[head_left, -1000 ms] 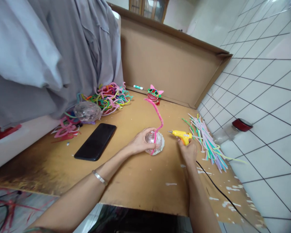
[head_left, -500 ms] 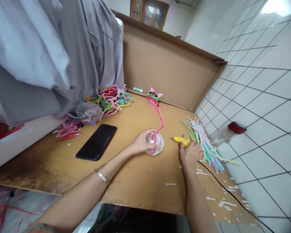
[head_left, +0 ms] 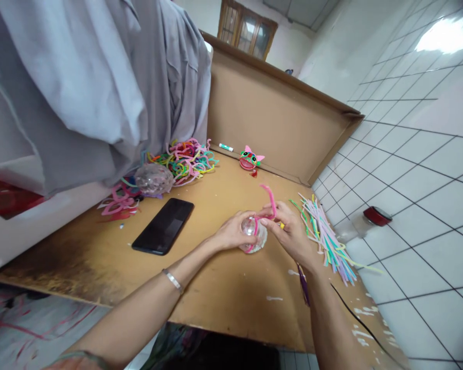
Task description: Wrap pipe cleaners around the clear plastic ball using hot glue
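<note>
Left hand [head_left: 231, 235] cups the clear ball [head_left: 254, 235] on the desk [head_left: 224, 288], fingers closed round its left side. Right hand [head_left: 291, 234] pinches the pink pipe cleaner [head_left: 269, 198] close to the ball; the cleaner wraps over the ball and its free end arcs up.

Risks as I see them:
- Ball is round and slick; a sideways tug from the right grip could roll it out of the left hand, toward the phone [head_left: 164, 232] or off the front edge.
- Cleaner is springy. If the pinch slackens, the wrap likely unwinds.
- A yellow bit [head_left: 282, 225] shows just behind the right fingers, mostly hidden. Black cord [head_left: 355, 324] runs under the right forearm; snagging it could drag whatever it feeds.
- Loose cleaners [head_left: 326, 236] lie near the right wrist, easy to sweep onto the tiles.
</note>
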